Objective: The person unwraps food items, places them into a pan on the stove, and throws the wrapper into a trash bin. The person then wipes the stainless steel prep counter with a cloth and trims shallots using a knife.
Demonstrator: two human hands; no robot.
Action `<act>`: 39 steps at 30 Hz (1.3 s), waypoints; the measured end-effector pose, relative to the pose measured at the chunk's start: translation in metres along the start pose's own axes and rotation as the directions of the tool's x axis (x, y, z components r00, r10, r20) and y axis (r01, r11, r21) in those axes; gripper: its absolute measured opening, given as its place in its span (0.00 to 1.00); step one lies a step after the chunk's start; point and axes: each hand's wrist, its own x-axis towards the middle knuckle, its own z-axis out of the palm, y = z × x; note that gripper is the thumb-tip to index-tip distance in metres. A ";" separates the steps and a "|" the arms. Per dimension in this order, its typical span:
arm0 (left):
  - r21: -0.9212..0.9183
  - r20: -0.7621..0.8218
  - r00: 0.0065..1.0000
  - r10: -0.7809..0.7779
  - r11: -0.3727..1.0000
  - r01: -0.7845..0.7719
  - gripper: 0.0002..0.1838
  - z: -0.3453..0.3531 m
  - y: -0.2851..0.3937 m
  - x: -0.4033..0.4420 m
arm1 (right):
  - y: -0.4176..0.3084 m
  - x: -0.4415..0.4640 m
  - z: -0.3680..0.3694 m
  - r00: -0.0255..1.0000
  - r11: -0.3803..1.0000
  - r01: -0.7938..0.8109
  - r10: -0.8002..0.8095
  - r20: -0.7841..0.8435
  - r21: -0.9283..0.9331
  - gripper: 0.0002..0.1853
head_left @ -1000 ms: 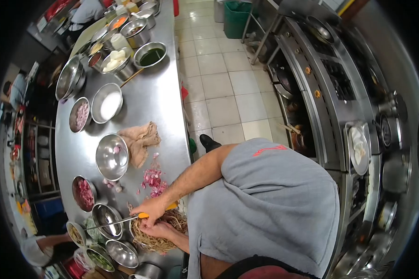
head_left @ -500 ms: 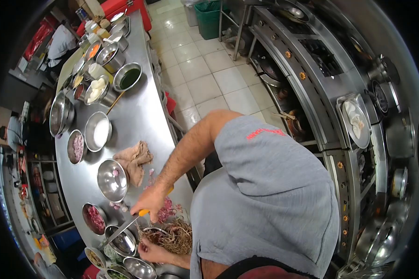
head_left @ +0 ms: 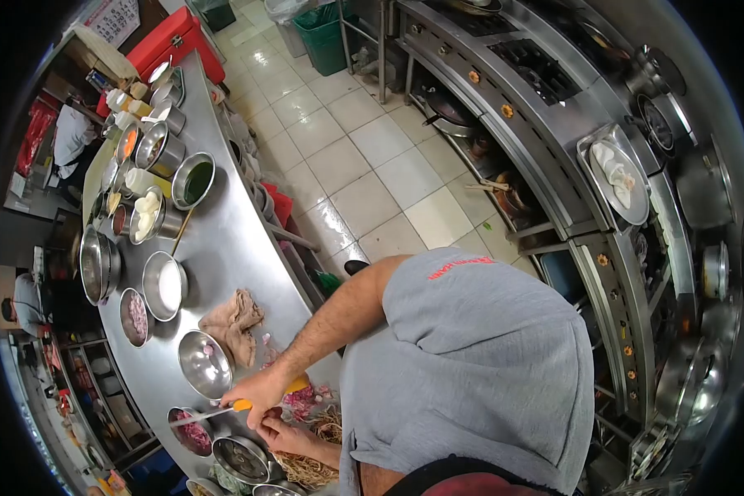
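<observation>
My right hand [head_left: 258, 392] grips a knife [head_left: 241, 405] by its yellow-orange handle, the blade pointing left over a steel bowl of pink-red pieces [head_left: 193, 435]. Close below it, my left hand [head_left: 283, 436] has its fingers pinched together. Whatever they hold is hidden. Under the left hand spreads a heap of dry brown root-like strands [head_left: 310, 471]. Chopped pink pieces [head_left: 306, 403], which look like shallot or onion, lie by the right wrist. A shiny steel bowl [head_left: 198, 376] holding a small pinkish bulb stands just beyond the right hand.
A crumpled brown cloth [head_left: 233, 322] lies on the steel table [head_left: 248, 248]. Bowls of white contents [head_left: 167, 285] and chopped pink pieces [head_left: 137, 317] stand farther along, with a green-filled bowl [head_left: 195, 182]. Stoves [head_left: 546, 140] stand across the tiled floor. Other people work beyond the table.
The view has shifted. My left hand has come up close to my right hand, and the knife blade has swung to a flatter angle, away from the lower bowl.
</observation>
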 end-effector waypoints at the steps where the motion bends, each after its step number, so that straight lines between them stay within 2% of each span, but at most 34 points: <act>1: 0.123 0.023 0.999 0.028 0.992 -0.031 0.16 -0.001 -0.002 0.000 | 0.009 0.000 0.003 0.999 0.994 -0.045 0.045 0.001 0.104 0.38; 2: 0.243 0.046 0.997 0.054 0.968 -0.064 0.14 0.000 -0.002 -0.001 | 0.013 0.000 0.004 0.996 0.975 -0.089 0.089 0.009 0.206 0.38; 4: 0.246 0.011 0.995 0.095 0.965 -0.095 0.12 0.009 -0.004 -0.002 | 0.022 0.000 0.004 0.995 0.972 -0.101 0.095 0.035 0.211 0.38; 6: 0.140 -0.078 0.997 0.005 0.990 0.006 0.12 0.006 -0.019 -0.001 | 0.028 0.002 0.010 0.993 0.970 -0.110 0.097 0.073 0.215 0.38; 7: 0.068 -0.117 0.993 -0.009 0.998 0.017 0.10 0.004 -0.025 -0.002 | 0.021 -0.003 0.008 0.994 0.983 -0.105 0.100 0.041 0.150 0.38; 8: 0.072 -0.145 0.989 -0.008 0.997 0.018 0.10 0.002 -0.022 -0.002 | 0.018 -0.005 0.008 0.995 0.991 -0.099 0.098 0.015 0.086 0.37; 9: 0.138 -0.095 0.995 0.030 0.990 -0.016 0.10 0.002 -0.018 -0.004 | 0.021 -0.007 0.010 0.982 0.970 -0.184 0.177 0.061 0.157 0.38; 10: 0.205 -0.051 0.997 0.059 0.978 -0.048 0.09 0.003 -0.014 -0.006 | 0.020 -0.009 0.009 0.980 0.970 -0.186 0.171 0.105 0.159 0.38; 12: 0.120 -0.077 0.996 0.049 0.992 -0.040 0.11 0.007 -0.014 -0.009 | 0.016 -0.011 0.008 0.966 0.963 -0.247 0.236 0.102 0.112 0.36; 14: 0.092 -0.104 0.995 0.008 0.996 0.001 0.11 0.004 -0.018 -0.013 | 0.022 -0.014 0.012 0.970 0.938 -0.232 0.203 0.133 0.258 0.35; 16: -0.097 -0.211 0.977 -0.039 0.995 0.019 0.13 0.012 -0.021 -0.021 | 0.006 -0.015 0.002 0.943 0.941 -0.281 0.234 0.237 0.189 0.32; 18: -0.299 -0.302 0.945 -0.128 0.954 0.034 0.16 0.021 -0.016 -0.028 | 0.013 -0.013 0.005 0.932 0.907 -0.291 0.197 0.304 0.304 0.31; 20: -0.472 -0.329 0.931 -0.160 0.881 -0.015 0.18 0.020 -0.021 -0.033 | 0.001 -0.008 -0.005 0.893 0.926 -0.328 0.238 0.383 0.189 0.32; 22: -0.552 -0.361 0.912 -0.195 0.833 -0.040 0.20 0.020 -0.025 -0.036 | -0.011 -0.003 -0.016 0.913 0.987 -0.142 0.102 0.395 0.074 0.34; 24: -0.654 -0.374 0.902 -0.217 0.751 -0.091 0.22 0.026 -0.017 -0.035 | -0.030 0.001 -0.031 0.886 0.983 -0.131 0.057 0.460 0.130 0.36; 25: -0.641 -0.444 0.868 -0.225 0.756 -0.132 0.22 0.029 -0.013 -0.032 | -0.023 0.004 -0.035 0.875 0.988 -0.079 0.005 0.484 0.132 0.37; 26: -0.662 -0.438 0.872 -0.216 0.734 -0.151 0.21 0.033 -0.008 -0.029 | -0.016 0.007 -0.038 0.865 0.990 -0.026 -0.046 0.499 0.137 0.37; 28: -0.671 -0.475 0.855 -0.209 0.714 -0.198 0.21 0.041 -0.007 -0.026 | -0.016 0.008 -0.045 0.815 0.984 -0.073 -0.036 0.579 0.163 0.35; 30: -0.718 -0.444 0.870 -0.215 0.666 -0.202 0.20 0.047 -0.012 -0.021 | -0.011 0.007 -0.052 0.731 0.924 -0.367 0.213 0.648 0.109 0.32; 32: -0.706 -0.481 0.852 -0.208 0.668 -0.236 0.20 0.052 -0.018 -0.018 | 0.000 0.001 -0.056 0.699 0.920 -0.377 0.205 0.685 0.109 0.30; 34: -0.729 -0.453 0.865 -0.214 0.647 -0.222 0.19 0.060 -0.013 -0.016 | 0.005 -0.005 -0.059 0.673 0.898 -0.427 0.238 0.701 0.106 0.31; 36: -0.726 -0.481 0.842 -0.245 0.650 -0.225 0.18 0.065 -0.019 -0.016 | 0.004 -0.005 -0.061 0.661 0.918 -0.388 0.218 0.718 0.079 0.31; 39: -0.668 -0.498 0.823 -0.274 0.727 -0.161 0.17 0.068 -0.017 -0.015 | 0.005 -0.004 -0.062 0.645 0.945 -0.323 0.186 0.741 0.044 0.33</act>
